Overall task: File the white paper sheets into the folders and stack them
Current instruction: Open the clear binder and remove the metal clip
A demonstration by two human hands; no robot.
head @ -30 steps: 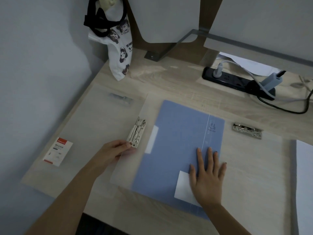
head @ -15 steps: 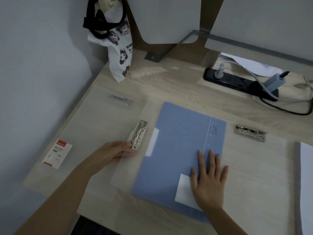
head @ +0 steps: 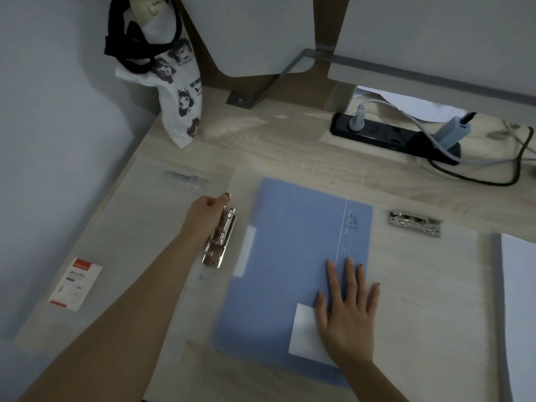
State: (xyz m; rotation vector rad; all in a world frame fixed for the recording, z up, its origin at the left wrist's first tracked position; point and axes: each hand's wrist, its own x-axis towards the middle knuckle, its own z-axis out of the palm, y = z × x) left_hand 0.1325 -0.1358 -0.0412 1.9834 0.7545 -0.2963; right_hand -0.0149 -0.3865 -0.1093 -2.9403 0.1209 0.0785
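A blue folder [head: 293,256] lies flat on the desk, with a translucent cover [head: 185,300] spread open to its left. My left hand [head: 204,220] grips the silver metal clip [head: 220,242] fixed on that cover, fingers curled over its upper end. My right hand [head: 348,303] presses flat on the blue folder's lower right, partly covering a white label [head: 303,329]. A second translucent folder [head: 429,285] with its own metal clip [head: 414,223] lies on the right. White paper sheets [head: 519,300] sit at the far right edge.
A printed tote bag [head: 177,91] hangs at the back left. A black power strip [head: 391,134] with cables runs along the back right. A small white and red card [head: 75,284] lies near the left desk edge. The wall is on the left.
My left hand has slid up from the clip's lower end and closed over its upper part. My right hand stays flat on the blue folder.
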